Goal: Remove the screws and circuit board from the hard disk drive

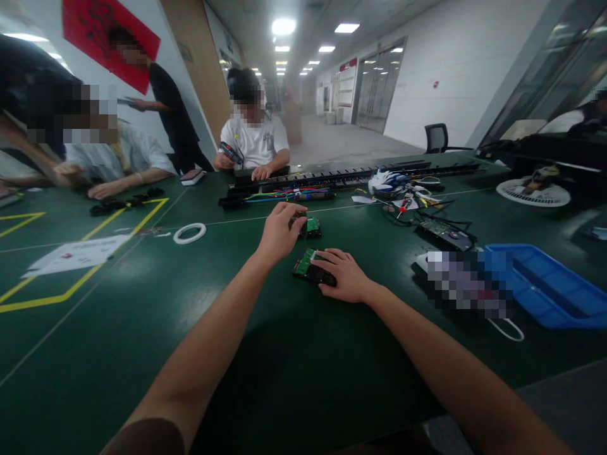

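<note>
On the green table in front of me lies a hard drive [305, 260] with its green circuit board facing up. My right hand [345, 277] covers its right part, thumb at the near edge and fingers over the top, holding it against the table. Just beyond it is a second hard drive [313, 225], also green side up. Over that one's left end hovers my left hand [282, 229], thumb and fingers brought together in a pinch. Whatever is between those fingertips is too small and dark to name.
A blue tray [554, 287] stands at the right, near a circuit board device [446, 232] and tangled cables. A white ring [190, 233] lies to the left. Long black strips with wires [303, 189] cross the far side, where a person [256, 139] holds a power tool.
</note>
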Demonstrator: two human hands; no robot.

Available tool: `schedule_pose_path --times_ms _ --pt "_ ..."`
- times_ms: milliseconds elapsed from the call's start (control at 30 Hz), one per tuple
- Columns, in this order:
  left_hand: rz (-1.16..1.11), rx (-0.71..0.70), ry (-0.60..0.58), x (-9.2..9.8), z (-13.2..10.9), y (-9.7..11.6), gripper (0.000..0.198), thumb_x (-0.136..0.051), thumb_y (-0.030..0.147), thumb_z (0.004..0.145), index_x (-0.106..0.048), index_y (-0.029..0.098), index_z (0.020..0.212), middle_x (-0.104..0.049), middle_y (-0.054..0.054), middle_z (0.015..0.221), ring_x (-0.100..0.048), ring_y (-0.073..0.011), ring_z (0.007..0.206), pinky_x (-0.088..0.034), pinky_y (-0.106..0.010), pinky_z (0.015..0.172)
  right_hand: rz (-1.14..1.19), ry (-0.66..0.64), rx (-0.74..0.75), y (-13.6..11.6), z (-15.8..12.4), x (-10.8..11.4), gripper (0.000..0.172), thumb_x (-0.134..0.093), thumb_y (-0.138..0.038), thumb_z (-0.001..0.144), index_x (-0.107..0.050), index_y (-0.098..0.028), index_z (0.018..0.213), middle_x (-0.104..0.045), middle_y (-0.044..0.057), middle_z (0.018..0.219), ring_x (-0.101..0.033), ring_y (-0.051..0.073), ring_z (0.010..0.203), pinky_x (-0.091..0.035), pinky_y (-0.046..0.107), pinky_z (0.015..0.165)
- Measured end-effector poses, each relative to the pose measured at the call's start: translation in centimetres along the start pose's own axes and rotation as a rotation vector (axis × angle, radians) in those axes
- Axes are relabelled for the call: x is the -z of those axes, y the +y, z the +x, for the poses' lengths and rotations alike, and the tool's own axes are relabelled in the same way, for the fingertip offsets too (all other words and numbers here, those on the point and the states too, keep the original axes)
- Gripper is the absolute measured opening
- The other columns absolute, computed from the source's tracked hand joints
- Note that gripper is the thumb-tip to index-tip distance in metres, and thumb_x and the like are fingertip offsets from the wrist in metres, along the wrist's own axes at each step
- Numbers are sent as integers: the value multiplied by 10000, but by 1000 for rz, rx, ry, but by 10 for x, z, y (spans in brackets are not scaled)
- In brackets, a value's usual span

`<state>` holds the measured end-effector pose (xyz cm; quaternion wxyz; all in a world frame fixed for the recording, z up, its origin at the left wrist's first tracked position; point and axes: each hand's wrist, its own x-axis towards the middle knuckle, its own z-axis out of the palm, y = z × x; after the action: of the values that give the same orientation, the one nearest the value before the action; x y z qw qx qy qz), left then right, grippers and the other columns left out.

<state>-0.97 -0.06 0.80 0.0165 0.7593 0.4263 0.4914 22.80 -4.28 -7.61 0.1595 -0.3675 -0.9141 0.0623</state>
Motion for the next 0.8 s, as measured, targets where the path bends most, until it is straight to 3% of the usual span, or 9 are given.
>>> schedule_pose_path --times_ms 233,400,533,633,800 --pt "22 -35 -38 2 0 5 257 -594 111 981 -729 221 1171 -749 -67 1177 -704 -223 1106 -566 -392 1004 9 2 3 0 0 1 711 -686 -480 872 -552 -273 1539 -465 104 1650 -349 406 1507 -319 615 1167" --pt "5 -45 -22 0 -1 2 227 -602 129 987 -726 215 1157 -775 -53 1173 -723 -210 1079 -563 -358 985 10 2 1 -1 0 1 709 -688 -474 867 -557 -271 1534 -460 102 1656 -353 406 1505 -319 615 1165" --pt "-4 9 -15 -3 -1 -1 144 -643 192 985 -716 225 1104 -783 -39 1038 -731 -193 893 -584 -342 858 14 -5 -3 -1 0 2 707 -679 -480 873 -553 -275 1538 -465 102 1651 -353 407 1504 -319 620 1164" --pt "-31 56 -5 -4 -1 -1 94 -690 252 966 -685 227 1057 -768 -45 1008 -729 -200 881 -590 -338 795 16 -10 -7 -2 0 3 703 -667 -481 880 -545 -288 1544 -460 99 1655 -343 411 1509 -311 631 1164" --pt "-142 161 -5 -8 -4 0 274 -804 310 892 -611 226 1066 -747 -60 1030 -739 -207 925 -618 -343 795 14 -17 -12 -3 0 4 709 -678 -481 874 -549 -290 1544 -455 96 1657 -337 413 1510 -313 628 1164"
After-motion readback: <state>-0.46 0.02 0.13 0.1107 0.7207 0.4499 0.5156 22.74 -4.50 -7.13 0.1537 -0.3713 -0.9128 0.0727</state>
